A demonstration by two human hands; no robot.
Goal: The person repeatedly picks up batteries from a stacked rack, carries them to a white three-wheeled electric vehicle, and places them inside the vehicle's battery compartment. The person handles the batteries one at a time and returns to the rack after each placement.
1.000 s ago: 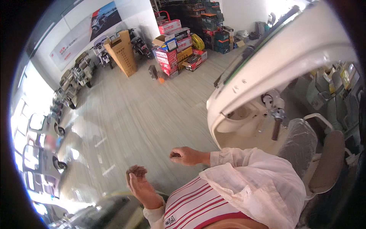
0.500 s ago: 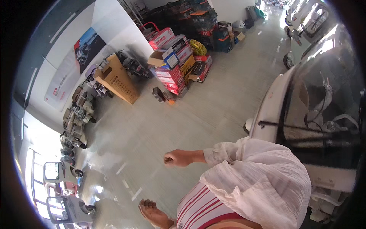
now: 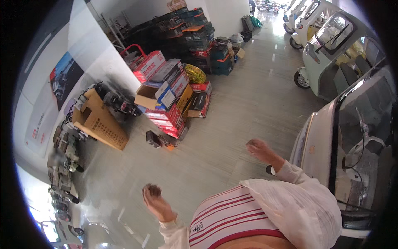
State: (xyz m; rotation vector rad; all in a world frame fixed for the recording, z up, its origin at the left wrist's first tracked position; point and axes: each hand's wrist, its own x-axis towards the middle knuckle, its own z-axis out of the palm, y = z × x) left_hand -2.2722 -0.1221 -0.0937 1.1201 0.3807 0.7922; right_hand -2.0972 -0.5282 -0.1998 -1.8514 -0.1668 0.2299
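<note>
My left hand (image 3: 157,203) is raised low in the picture, over the tiled floor. Its slightly blurred fingers curve loosely apart, and I see nothing held in them. Farther right and higher, my right hand (image 3: 262,151) is stretched forward in a loose fist, a little smeared by motion, with no object showing in it. Neither hand touches anything. Nearest to the right hand is the pale front of an enclosed three-wheeler (image 3: 313,143), whose windscreen shows handlebars behind it.
Ahead to the left stand stacked cartons (image 3: 166,118), with a small dark box (image 3: 153,139) on the floor beside them. A tall open cardboard box (image 3: 101,122) and a row of scooters (image 3: 66,162) line the left wall. Another enclosed three-wheeler (image 3: 323,58) stands at the far right.
My view has shifted, with the cartons now nearer and farther left. My right hand has swung forward and right; my left hand has come up, with more of its sleeve showing.
</note>
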